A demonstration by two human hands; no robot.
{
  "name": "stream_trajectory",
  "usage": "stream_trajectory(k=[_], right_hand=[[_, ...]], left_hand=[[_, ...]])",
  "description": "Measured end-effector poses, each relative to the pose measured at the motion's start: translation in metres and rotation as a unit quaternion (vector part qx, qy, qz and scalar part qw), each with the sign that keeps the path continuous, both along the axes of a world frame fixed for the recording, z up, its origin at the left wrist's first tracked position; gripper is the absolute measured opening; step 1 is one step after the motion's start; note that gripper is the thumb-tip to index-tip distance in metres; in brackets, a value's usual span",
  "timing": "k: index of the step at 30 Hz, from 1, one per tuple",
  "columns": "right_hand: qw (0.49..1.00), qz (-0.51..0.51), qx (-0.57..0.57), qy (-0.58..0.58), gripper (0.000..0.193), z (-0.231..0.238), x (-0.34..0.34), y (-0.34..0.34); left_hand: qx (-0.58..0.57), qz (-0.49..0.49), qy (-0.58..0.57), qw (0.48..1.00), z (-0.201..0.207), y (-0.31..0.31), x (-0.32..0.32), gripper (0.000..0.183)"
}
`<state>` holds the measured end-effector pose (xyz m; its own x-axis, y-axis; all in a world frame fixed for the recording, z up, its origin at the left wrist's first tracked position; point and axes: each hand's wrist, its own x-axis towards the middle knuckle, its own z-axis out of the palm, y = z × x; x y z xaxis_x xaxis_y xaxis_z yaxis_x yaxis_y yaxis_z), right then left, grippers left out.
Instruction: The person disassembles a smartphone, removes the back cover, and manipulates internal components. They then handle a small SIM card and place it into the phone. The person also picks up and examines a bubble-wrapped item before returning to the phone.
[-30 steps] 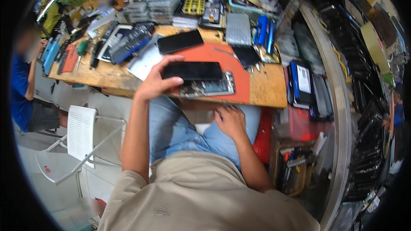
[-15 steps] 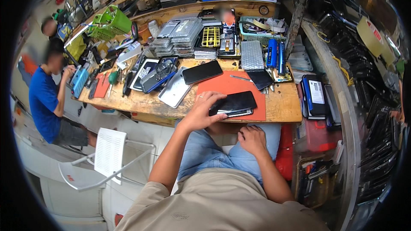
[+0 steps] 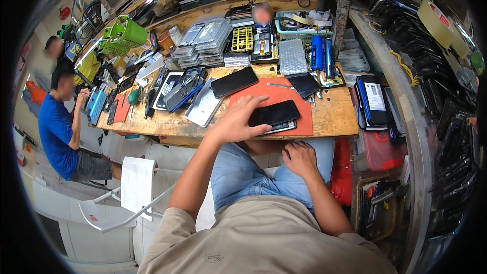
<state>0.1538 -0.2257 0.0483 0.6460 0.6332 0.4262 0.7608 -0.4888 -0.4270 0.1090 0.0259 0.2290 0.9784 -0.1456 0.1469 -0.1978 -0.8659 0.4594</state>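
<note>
here, my left hand (image 3: pixel 232 123) was over the wooden workbench (image 3: pixel 332 114), its thumb and fingers (image 3: pixel 249 104) parted around the left end of a black phone screen (image 3: pixel 278 113); i couldn't tell whether they gripped it. the screen overlapped an opened phone body (image 3: pixel 285 126) on an orange mat (image 3: pixel 306 119) near the front edge. my right hand (image 3: pixel 300 158), fingers loosely bent, rested on my jeans (image 3: pixel 238 175).

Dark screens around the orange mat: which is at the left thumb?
The front screen, with a phone frame showing beneath it. The back-left screen and the small back-right screen lie away from the thumb of the left hand.
</note>
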Motion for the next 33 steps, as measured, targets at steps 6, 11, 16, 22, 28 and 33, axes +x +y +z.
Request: stream_trajectory(k=[6, 11, 16, 22, 28, 33], right_hand=[[1.0, -0.008, 0.016, -0.004, 0.017, 0.001, 0.0, 0.001], [1.0, -0.002, 0.012, 0.02, 0.017, -0.002, 0.0, 0.0], [1.0, 0.0, 0.022, 0.008, 0.017, -0.002, -0.001, -0.001], [1.0, -0.007, 0.01, 0.011, 0.017, -0.001, 0.0, 0.0], [1.0, -0.007, 0.012, 0.013, 0.018, -0.002, -0.001, 0.0], [1.0, -0.005, 0.013, 0.012, 0.019, 0.001, -0.001, 0.002]], left_hand=[[0.071, -0.041, 0.073, 0.994, 0.013, -0.017, 0.028, 0.083], [0.06, -0.057, 0.04, 0.996, 0.017, 0.001, 0.014, 0.084], [0.093, -0.106, 0.017, 0.99, 0.002, 0.003, 0.009, 0.083], [0.09, -0.089, 0.011, 0.992, 0.0, -0.009, 0.012, 0.082], [0.126, -0.085, 0.037, 0.988, 0.001, -0.018, 0.018, 0.092], [0.133, -0.077, 0.056, 0.986, 0.002, -0.019, 0.024, 0.102]])
